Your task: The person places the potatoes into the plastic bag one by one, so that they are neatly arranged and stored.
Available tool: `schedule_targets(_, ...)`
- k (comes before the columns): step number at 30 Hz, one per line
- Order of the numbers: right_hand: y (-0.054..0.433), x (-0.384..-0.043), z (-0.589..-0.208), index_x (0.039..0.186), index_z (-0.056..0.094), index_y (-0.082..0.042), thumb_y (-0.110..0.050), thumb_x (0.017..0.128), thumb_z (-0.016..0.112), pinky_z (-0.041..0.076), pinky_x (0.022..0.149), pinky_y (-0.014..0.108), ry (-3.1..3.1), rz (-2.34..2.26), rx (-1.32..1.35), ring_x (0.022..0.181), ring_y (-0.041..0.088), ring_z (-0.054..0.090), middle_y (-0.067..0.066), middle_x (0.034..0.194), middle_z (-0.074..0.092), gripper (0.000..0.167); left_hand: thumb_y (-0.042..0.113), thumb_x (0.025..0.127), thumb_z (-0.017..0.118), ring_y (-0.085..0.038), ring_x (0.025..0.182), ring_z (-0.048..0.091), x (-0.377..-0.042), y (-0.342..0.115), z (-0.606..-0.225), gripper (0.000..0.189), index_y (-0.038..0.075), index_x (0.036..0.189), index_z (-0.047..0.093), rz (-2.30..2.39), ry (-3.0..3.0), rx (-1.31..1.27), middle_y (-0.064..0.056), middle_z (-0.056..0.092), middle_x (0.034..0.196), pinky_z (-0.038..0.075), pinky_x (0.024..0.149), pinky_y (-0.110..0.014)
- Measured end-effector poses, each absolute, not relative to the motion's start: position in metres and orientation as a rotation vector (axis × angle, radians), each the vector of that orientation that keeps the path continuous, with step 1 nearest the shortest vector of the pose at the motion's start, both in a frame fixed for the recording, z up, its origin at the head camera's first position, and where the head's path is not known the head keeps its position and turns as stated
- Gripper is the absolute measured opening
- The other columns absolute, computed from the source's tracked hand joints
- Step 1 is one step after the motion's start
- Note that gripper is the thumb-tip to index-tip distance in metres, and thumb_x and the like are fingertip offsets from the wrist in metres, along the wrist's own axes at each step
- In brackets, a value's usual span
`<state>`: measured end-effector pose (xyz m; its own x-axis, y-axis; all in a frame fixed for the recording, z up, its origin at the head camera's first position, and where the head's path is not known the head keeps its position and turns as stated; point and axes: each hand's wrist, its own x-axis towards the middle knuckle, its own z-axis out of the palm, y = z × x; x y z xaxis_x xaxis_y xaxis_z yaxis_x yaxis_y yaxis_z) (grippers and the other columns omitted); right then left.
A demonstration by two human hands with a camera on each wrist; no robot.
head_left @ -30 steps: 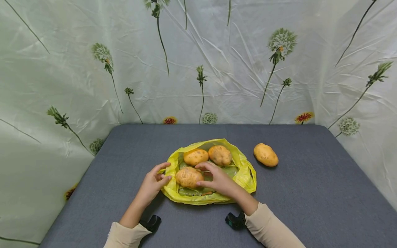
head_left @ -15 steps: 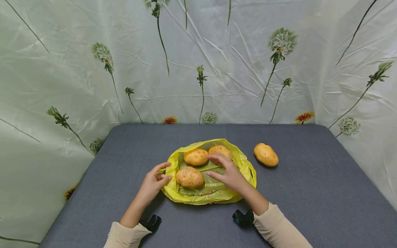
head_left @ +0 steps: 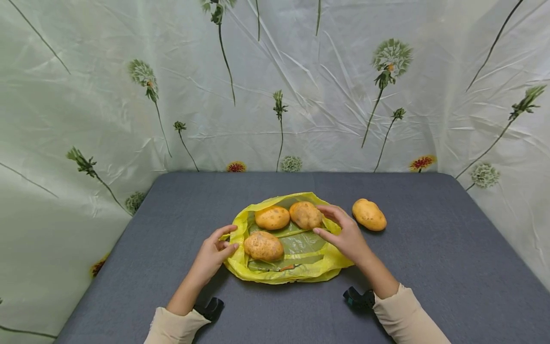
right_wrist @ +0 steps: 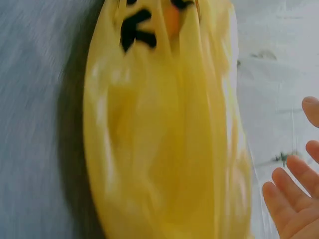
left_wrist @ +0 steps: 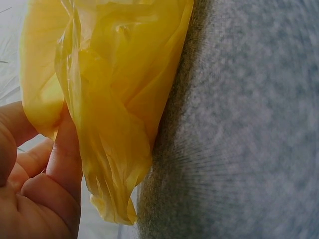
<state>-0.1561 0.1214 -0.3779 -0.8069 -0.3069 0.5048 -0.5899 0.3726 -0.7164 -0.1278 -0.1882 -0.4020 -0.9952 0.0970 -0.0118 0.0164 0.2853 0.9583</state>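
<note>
A yellow plastic bag (head_left: 296, 276) lies with its mouth spread wide, holding three potatoes: one at the back left (head_left: 272, 218), one at the back right (head_left: 305, 215) and one in front (head_left: 263, 246). At the bag's left edge my left hand (head_left: 210, 255) pinches the rim; the left wrist view shows the thin plastic (left_wrist: 119, 89) between thumb and fingers. My right hand (head_left: 349, 239) hovers over the bag's right edge, fingers apart and holding nothing. Just beyond it, a fourth potato (head_left: 369, 215) lies outside the bag. In the right wrist view, relaxed fingers (right_wrist: 284, 194) appear beside the bag.
Dark grey cloth covers the table (head_left: 434, 267). Behind and around it hangs a pale curtain (head_left: 326, 95) printed with dandelions. Black devices sit at the left wrist (head_left: 213, 309) and the right wrist (head_left: 358, 297).
My right hand has drawn away from the front potato and moved right, across the bag to its right edge. My left hand has kept its place at the rim.
</note>
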Motion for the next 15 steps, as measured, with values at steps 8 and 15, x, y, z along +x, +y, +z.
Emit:
schedule_targets(8,0.15,-0.158,-0.381,0.117,0.048,0.01,0.009,0.073,0.068,0.039,0.087,0.041,-2.347,1.357,0.69,0.107,0.035,0.048,0.024,0.116,0.049,0.049,-0.003,0.084,0.059,-0.012,0.063,0.051,-0.128,-0.189,-0.402,0.044,-0.003,0.126,0.045,1.835,2.468,0.104,-0.021,0.054,0.097,0.039,0.049,-0.024)
schedule_targets(15,0.181,-0.174,-0.407,0.12,0.05,0.004,0.003,0.073,0.071,0.036,0.09,0.021,-2.342,1.284,0.572,0.107,0.032,0.048,0.016,0.117,0.05,0.052,-0.003,0.084,0.059,-0.012,0.066,0.052,-0.128,-0.189,-0.403,0.044,-0.002,0.126,0.045,1.848,2.453,0.107,-0.022,0.051,0.106,0.039,0.051,-0.022)
